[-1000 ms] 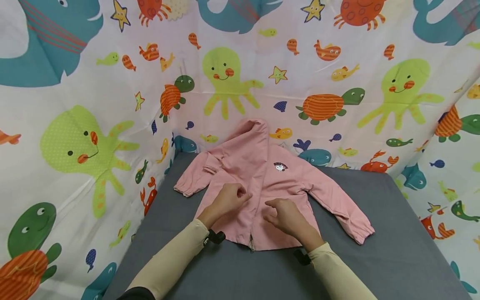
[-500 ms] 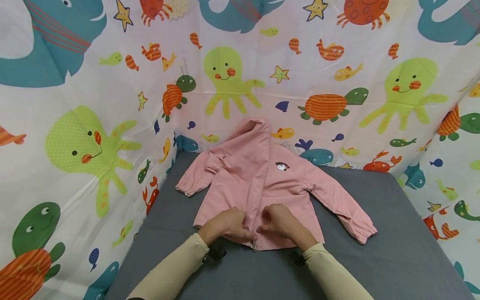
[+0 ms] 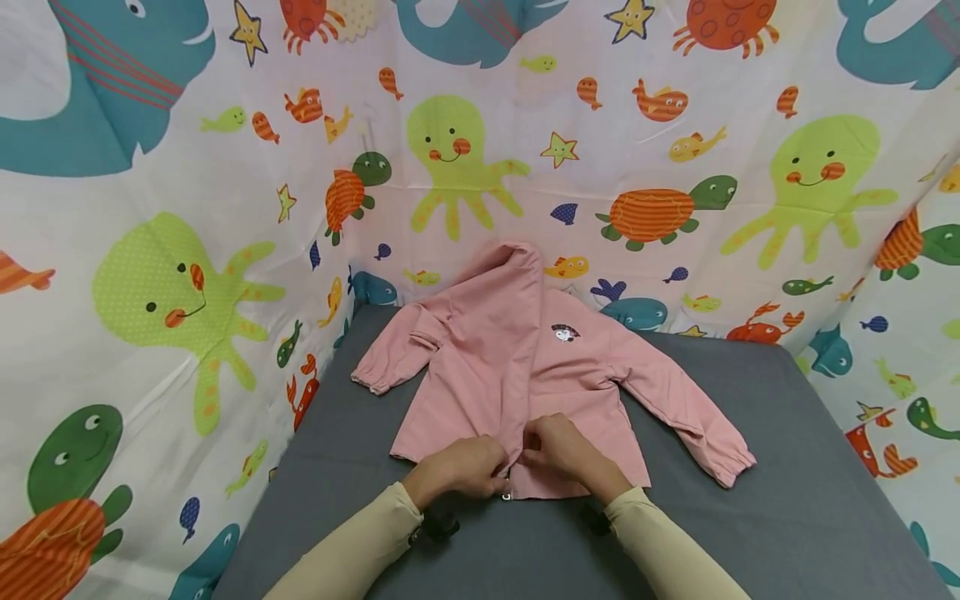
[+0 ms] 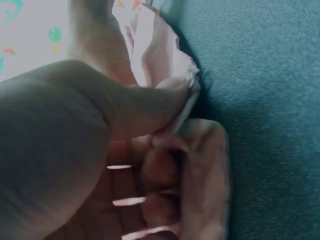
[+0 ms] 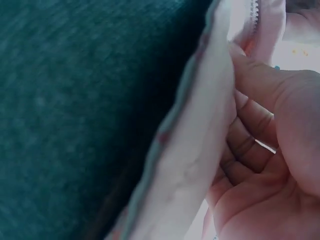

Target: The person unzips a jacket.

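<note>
A pink hooded jacket [image 3: 472, 367] lies front up on the grey table, its right-hand sleeve stretched out and the left-hand one bent. My left hand [image 3: 467, 467] is at the bottom hem beside the front opening. In the left wrist view its thumb [image 4: 155, 107] presses the hem cloth [image 4: 157, 55] against curled fingers. Close on its right, my right hand [image 3: 564, 450] pinches the front edge; the right wrist view shows its thumb and finger at the raised hem [image 5: 195, 145], near zipper teeth [image 5: 254, 17]. A metal zipper end [image 3: 506, 495] shows below the left fingertips.
The grey table [image 3: 750, 542] surrounds the jacket. Fabric walls [image 3: 495, 125] printed with sea animals stand behind and at both sides; the hood [image 3: 510, 254] reaches up to the back wall.
Both hands have come down from the jacket's middle to its hem and now hold cloth there. The lower part of the front strip has bent slightly under the fingers.
</note>
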{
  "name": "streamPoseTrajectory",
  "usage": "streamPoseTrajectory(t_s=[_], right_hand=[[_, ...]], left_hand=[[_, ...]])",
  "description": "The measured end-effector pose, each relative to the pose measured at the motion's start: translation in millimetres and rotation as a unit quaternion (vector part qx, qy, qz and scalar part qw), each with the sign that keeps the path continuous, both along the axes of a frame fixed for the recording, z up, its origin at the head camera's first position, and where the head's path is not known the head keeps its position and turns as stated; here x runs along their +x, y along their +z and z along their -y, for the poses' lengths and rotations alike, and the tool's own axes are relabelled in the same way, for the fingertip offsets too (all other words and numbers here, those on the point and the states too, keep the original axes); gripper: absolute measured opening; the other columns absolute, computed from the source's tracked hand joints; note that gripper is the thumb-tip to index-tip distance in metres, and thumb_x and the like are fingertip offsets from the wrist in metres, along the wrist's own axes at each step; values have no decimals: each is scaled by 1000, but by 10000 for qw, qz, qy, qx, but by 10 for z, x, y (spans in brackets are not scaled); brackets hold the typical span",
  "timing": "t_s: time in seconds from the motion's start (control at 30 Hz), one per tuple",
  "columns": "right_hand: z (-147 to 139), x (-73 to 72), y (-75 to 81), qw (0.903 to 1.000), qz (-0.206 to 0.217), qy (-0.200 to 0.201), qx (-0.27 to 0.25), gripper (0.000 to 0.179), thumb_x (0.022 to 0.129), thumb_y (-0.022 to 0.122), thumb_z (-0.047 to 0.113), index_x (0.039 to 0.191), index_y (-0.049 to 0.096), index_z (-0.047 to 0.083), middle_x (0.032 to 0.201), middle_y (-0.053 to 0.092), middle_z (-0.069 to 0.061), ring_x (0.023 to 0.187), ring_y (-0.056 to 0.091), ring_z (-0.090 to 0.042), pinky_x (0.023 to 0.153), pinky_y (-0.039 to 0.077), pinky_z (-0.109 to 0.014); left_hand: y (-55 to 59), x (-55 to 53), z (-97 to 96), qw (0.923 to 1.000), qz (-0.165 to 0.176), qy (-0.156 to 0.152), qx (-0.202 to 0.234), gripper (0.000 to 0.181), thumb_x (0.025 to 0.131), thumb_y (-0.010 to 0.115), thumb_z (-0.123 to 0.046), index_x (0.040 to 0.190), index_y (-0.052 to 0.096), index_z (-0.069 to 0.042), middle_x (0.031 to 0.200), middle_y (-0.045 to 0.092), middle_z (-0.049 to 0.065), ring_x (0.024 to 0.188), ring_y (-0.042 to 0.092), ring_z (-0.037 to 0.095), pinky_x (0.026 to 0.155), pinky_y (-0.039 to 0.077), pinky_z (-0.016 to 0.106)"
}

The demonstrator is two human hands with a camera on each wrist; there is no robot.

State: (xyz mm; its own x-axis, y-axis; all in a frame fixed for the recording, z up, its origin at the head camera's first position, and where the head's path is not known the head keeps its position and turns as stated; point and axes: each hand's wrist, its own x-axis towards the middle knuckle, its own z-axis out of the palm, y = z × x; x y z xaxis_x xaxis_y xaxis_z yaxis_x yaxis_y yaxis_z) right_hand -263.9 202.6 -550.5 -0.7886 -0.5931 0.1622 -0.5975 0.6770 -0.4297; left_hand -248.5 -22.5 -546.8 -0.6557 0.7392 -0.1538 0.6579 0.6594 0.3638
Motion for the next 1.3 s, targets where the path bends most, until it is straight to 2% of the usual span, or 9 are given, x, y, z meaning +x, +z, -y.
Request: streamPoseTrajectory(t_s=[0.1,0.27,0.33,0.5,0.63,0.7,0.83,1.13,1.3], right_hand=[[2,-36,-16,9996,-191,188,-22,22,88,86,10,74,70,16,64,59,9,59,47,-2,58,41,-23],[-155,-265,-384,9919,-908,420,-783,27,97,73,16,72,63,19,63,51,10,57,44,-6,55,36,-28],[-172,-262,-420,9894,-947,258,-1068,28,97,71,14,71,62,19,62,48,10,56,43,-5,53,36,-28],[-56,-21,-56,9926,114,-336,-1160,31,95,75,7,69,62,16,61,46,12,52,42,-1,51,35,-24],[-29,-10,66,9921,474,-446,-1071,28,100,75,10,74,66,16,64,49,11,55,43,1,55,36,-23],[-25,-29,81,9915,543,-477,-1084,26,100,74,10,76,68,15,65,51,11,56,44,0,56,37,-23],[-19,-61,65,9896,679,-590,-1126,23,100,74,8,78,69,15,65,54,9,57,47,-2,56,38,-22],[20,-82,40,9860,708,-746,-1312,23,97,74,5,77,69,16,66,55,10,61,49,-5,59,39,-24],[-11,-93,56,9783,1200,-560,-1597,21,102,72,9,82,72,14,68,57,9,61,52,-4,60,42,-23]], left_hand=[[11,-22,22,9997,36,-171,162,37,101,77,-26,70,59,-19,65,48,-10,57,48,6,55,38,24],[-4,-84,13,9988,66,-341,354,36,102,72,-13,71,55,-17,64,42,-9,57,43,6,56,34,20],[-27,-126,8,9982,69,-441,401,38,103,70,-9,70,53,-16,63,40,-9,57,43,7,57,33,19],[-89,-262,59,9949,395,-770,511,39,104,63,-6,68,52,-17,62,42,-8,56,45,7,57,37,20],[-211,-425,96,9930,410,-1022,438,40,103,62,-10,67,47,-21,63,38,-10,56,43,6,57,36,22],[-183,-458,92,9919,506,-1090,409,41,102,63,-11,67,44,-22,63,35,-11,57,39,5,58,33,22],[63,-403,73,9886,1046,-998,417,45,102,65,-6,66,43,-19,62,33,-10,56,34,6,59,28,22],[145,-396,66,9876,1201,-957,332,42,105,67,-8,69,50,-20,69,42,-9,61,41,6,63,33,19],[133,-424,118,9820,1604,-893,444,40,108,65,-12,71,52,-21,68,46,-10,60,44,5,63,36,19]])
